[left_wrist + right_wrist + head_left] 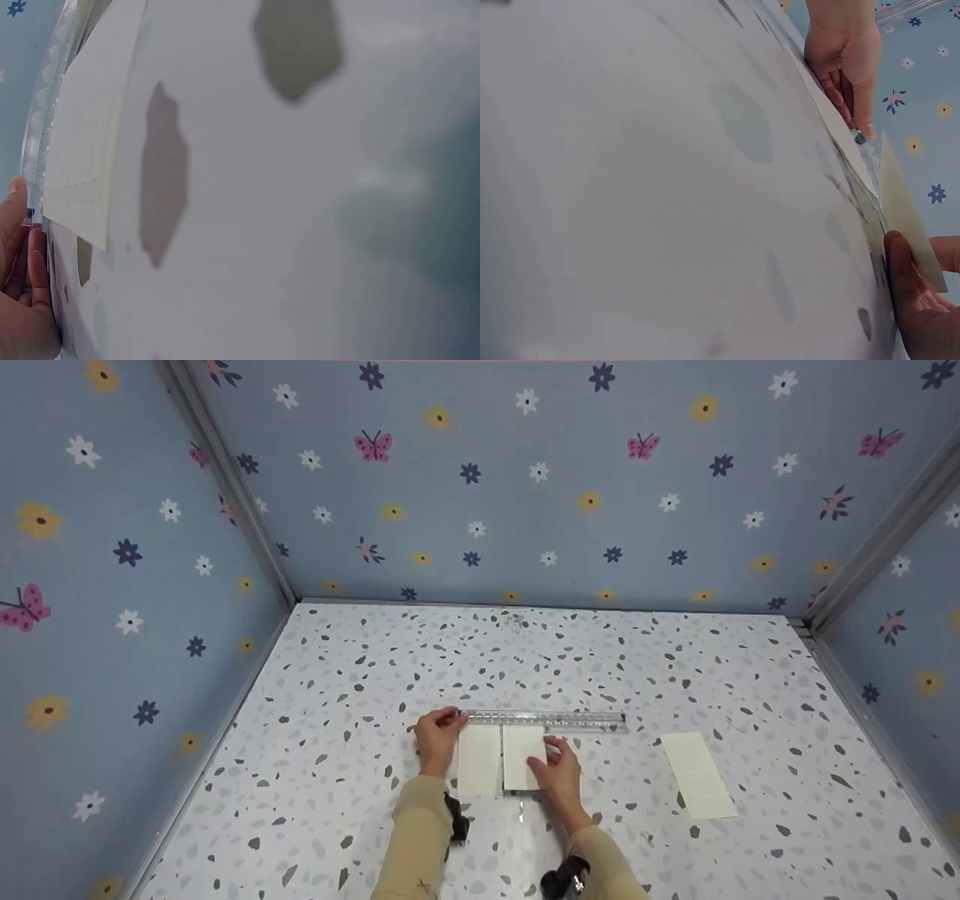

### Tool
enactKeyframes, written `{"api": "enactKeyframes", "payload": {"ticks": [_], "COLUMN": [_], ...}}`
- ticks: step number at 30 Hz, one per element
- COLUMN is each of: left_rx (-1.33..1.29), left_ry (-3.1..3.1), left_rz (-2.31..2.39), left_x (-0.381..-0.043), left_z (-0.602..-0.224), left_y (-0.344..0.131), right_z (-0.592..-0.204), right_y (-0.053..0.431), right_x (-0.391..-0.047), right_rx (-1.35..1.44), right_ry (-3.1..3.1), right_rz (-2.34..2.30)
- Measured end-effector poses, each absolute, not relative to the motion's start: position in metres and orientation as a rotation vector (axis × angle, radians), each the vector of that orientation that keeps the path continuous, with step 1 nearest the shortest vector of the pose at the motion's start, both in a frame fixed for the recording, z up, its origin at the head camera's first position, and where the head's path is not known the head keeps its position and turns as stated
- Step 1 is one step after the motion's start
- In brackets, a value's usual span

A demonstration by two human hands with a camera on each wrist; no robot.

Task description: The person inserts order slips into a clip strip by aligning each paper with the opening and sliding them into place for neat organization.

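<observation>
A clear plastic ruler lies crosswise on the speckled table. My left hand pinches its left end between thumb and fingers, as the left wrist view also shows on the ruler. Below the ruler a cream paper strip lies flat, its top edge against the ruler. To its right is a second cream paper piece, held at its right side between the thumb and fingers of my right hand. In the right wrist view this held paper stands tilted up from the table.
A third cream paper strip lies at an angle on the table, to the right of my right hand. Flower-patterned blue panels rise behind the table and at both sides. Black wrist cameras sit at both sleeves.
</observation>
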State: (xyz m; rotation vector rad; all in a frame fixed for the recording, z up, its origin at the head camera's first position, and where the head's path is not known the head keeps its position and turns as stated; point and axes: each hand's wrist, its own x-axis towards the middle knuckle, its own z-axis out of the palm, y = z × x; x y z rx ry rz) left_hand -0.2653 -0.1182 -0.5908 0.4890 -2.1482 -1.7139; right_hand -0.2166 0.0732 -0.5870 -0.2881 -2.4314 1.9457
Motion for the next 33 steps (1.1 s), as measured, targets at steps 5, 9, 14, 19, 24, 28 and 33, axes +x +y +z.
{"api": "enactKeyframes", "payload": {"ticks": [5, 9, 14, 19, 24, 28, 33], "left_rx": [0.497, 0.495, 0.492, 0.489, 0.48, 0.5, 0.51], "left_ry": [-2.132, -2.118, -2.112, -2.138, -2.187, -2.193, -2.187], "left_rz": [-1.734, -1.756, -1.767, -1.74, -1.682, -1.688, -1.707], "left_x": [-0.2657, -0.2661, -0.2669, -0.2663, -0.2656, -0.2659, -0.2661], "left_z": [-0.5907, -0.591, -0.5922, -0.5916, -0.5913, -0.5919, -0.5922], "left_y": [-0.1182, -0.1182, -0.1183, -0.1184, -0.1187, -0.119, -0.1186], "right_z": [-0.5863, -0.5858, -0.5863, -0.5859, -0.5862, -0.5858, -0.5862], "right_y": [0.0728, 0.0729, 0.073, 0.0729, 0.0732, 0.0729, 0.0722], "right_x": [-0.216, -0.2161, -0.2167, -0.2164, -0.2163, -0.2161, -0.2155], "right_rx": [-0.288, -0.285, -0.279, -0.26, -0.256, -0.292, -0.317], "right_ry": [-2.418, -2.42, -2.415, -2.426, -2.455, -2.474, -2.476], "right_rz": [1.964, 1.962, 1.97, 1.935, 1.868, 1.857, 1.855]}}
